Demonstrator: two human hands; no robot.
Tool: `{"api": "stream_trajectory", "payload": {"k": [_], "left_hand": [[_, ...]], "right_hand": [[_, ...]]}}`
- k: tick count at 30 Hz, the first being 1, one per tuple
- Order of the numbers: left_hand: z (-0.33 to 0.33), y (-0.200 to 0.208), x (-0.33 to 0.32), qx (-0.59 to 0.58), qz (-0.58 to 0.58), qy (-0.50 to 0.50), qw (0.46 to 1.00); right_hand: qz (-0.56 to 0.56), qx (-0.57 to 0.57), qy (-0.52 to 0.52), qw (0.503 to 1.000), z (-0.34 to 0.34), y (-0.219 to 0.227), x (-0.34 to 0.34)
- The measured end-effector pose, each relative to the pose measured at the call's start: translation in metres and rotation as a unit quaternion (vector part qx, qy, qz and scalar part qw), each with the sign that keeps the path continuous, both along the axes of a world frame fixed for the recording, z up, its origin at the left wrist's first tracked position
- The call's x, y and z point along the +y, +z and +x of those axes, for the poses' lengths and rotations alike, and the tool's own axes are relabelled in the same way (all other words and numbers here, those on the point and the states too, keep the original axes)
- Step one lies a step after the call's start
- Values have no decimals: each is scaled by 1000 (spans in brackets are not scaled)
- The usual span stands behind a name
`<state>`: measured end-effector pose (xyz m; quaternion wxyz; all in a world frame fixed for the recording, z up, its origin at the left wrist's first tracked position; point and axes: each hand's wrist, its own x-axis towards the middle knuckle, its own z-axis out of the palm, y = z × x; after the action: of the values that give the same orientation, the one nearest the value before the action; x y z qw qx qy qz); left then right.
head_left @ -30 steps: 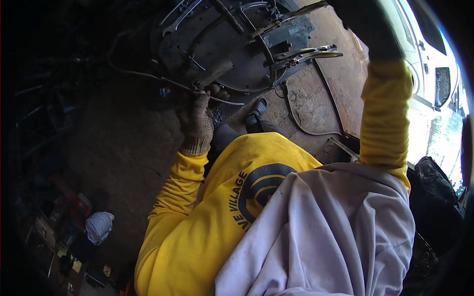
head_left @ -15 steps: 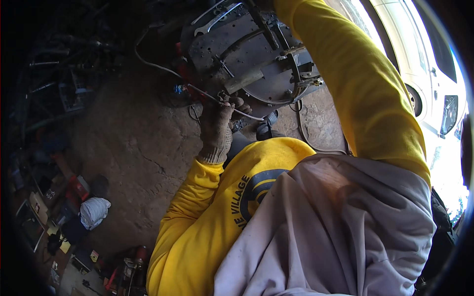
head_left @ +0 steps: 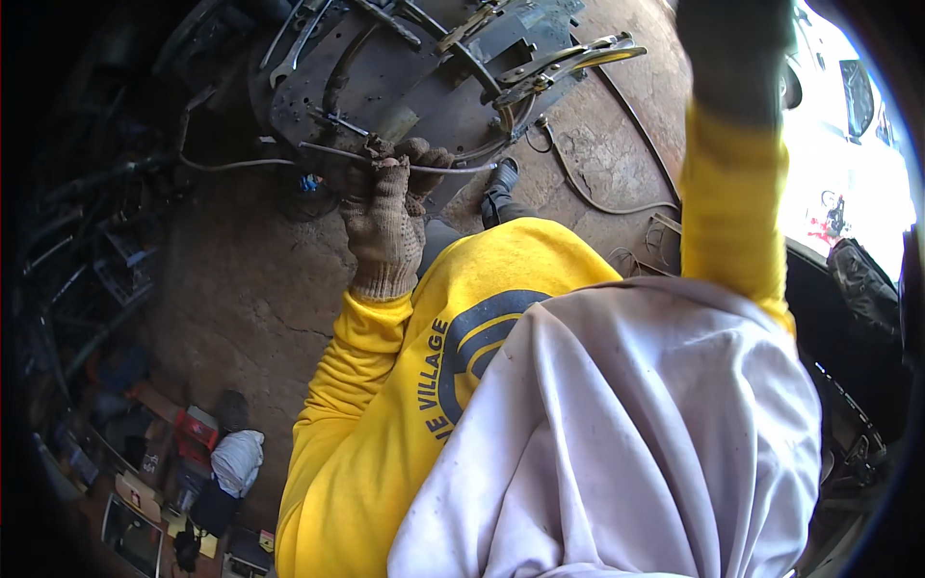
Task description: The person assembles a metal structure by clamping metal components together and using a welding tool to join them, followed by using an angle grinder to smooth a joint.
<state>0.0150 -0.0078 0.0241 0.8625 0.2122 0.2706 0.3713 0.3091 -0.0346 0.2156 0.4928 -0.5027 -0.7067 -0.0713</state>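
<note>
An open-end wrench lay on the metal plate's left; at its near edge, the gloved left hand was closed around a thin rod, seemingly not yet fixed. Locking pliers already sat at the plate's right; farther right, the right hand's grip was impossible to tell.

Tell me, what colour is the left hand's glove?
The glove is brown, seen best in the head view.

My right hand, blurred, seems drawn aside, now well right of my left hand; locking pliers that my right sleeve covered half a second ago show between them. The thin rod I hold lies flatter.
</note>
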Motion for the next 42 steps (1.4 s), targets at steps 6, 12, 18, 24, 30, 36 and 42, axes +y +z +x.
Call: {"api": "stream_trajectory", "payload": {"k": [6, 12, 18, 24, 30, 36, 42], "left_hand": [[18, 10, -2, 26, 8, -29, 999], [23, -9, 1, 71, 78, -21, 994], [21, -22, 10, 99, 50, 3, 994], [21, -18, 13, 124, 58, 2, 991], [16, -18, 15, 155, 75, -14, 985], [23, -16, 10, 172, 69, 10, 983], [27, -14, 9, 172, 82, -11, 982]], "right_hand": [[-229, 460, -310, 800, -116, -115, -197], [-473, 502, -369, 623, -150, -194, -260], [-512, 508, -304, 622, -130, -223, -225], [-523, 514, -196, 651, -126, -211, -162], [-528, 553, -69, 641, -131, -207, -127], [-528, 585, -32, 615, -133, -186, -114], [-500, 621, -30, 602, -138, -183, -106]]}}
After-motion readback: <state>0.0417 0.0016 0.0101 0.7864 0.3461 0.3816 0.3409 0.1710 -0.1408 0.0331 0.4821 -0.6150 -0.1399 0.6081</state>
